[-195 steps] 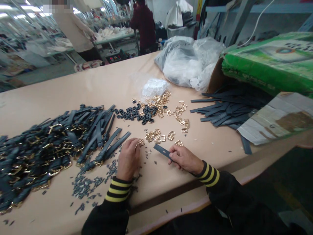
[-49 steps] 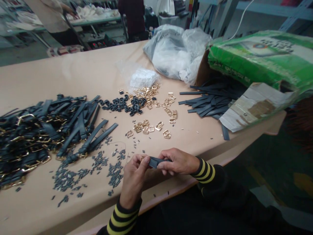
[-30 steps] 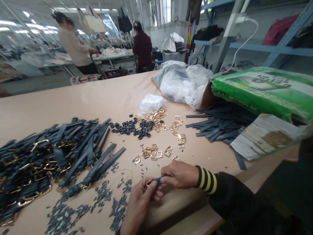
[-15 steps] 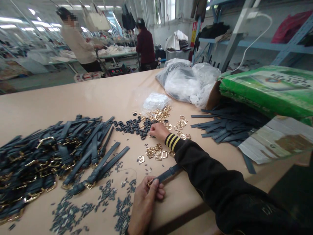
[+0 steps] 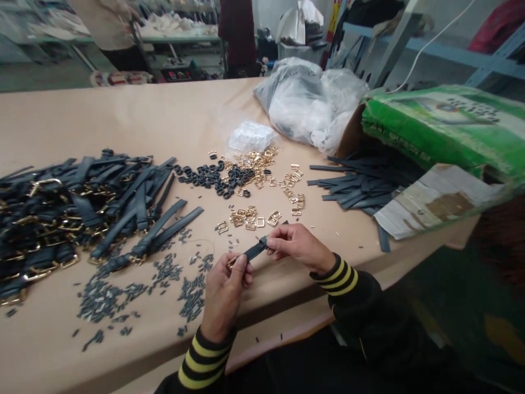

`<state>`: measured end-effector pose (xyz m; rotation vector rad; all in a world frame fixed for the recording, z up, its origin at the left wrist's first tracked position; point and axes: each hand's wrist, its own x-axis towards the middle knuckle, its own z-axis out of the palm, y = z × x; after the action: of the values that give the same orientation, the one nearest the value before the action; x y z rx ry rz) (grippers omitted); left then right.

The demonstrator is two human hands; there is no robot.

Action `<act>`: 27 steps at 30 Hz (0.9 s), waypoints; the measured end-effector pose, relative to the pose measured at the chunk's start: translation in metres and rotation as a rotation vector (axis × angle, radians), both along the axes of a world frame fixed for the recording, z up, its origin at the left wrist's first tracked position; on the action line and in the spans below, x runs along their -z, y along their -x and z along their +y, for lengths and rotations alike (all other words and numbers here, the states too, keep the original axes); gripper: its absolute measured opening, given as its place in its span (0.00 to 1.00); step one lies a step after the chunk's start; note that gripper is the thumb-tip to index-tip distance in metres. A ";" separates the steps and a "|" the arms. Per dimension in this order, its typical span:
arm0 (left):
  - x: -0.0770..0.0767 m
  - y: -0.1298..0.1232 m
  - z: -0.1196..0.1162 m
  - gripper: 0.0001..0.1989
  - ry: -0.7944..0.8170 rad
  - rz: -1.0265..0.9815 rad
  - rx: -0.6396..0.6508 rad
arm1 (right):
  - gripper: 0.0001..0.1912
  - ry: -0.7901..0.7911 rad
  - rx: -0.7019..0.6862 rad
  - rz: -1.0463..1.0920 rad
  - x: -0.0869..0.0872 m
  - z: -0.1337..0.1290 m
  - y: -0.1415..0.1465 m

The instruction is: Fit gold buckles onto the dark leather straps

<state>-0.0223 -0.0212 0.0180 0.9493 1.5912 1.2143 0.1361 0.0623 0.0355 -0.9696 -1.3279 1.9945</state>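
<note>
My left hand (image 5: 223, 293) and my right hand (image 5: 297, 246) both grip a short dark grey leather strap (image 5: 256, 250) above the table. A small gold buckle (image 5: 232, 262) sits at its end, partly hidden by my left fingers. Loose black loops (image 5: 213, 178) and gold buckles (image 5: 250, 219) lie just beyond my hands. Small dark pieces (image 5: 106, 298) are scattered to the left of my left hand. Further left lies a heap of dark straps with gold buckles (image 5: 61, 213).
The long tan table (image 5: 123, 115) holds a white plastic bag (image 5: 307, 101), a small bag (image 5: 251, 137), and a green box (image 5: 447, 126) over loose dark straps (image 5: 361, 180). Two co-workers (image 5: 238, 33) stand beyond the table's far edge.
My right hand has come back from the black loops and gold buckles and now grips the strap beside my left hand. The strap has risen from the table.
</note>
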 end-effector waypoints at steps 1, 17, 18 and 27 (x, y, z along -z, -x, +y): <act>-0.001 -0.002 -0.002 0.11 -0.012 0.022 0.006 | 0.11 -0.077 0.030 -0.049 0.003 -0.007 -0.002; -0.007 -0.019 -0.014 0.10 -0.016 0.135 0.063 | 0.03 -0.562 0.041 -0.293 -0.002 -0.030 -0.010; -0.009 -0.019 -0.014 0.10 -0.019 0.161 0.086 | 0.02 -0.536 0.046 -0.275 -0.001 -0.030 -0.010; -0.014 -0.033 -0.017 0.11 -0.080 0.329 0.123 | 0.06 -0.362 -0.007 -0.108 0.004 -0.036 -0.008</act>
<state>0.0106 -0.0380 0.0316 1.3332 1.7168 1.0836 0.1438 0.0260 0.0312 -0.9079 -1.6801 1.6456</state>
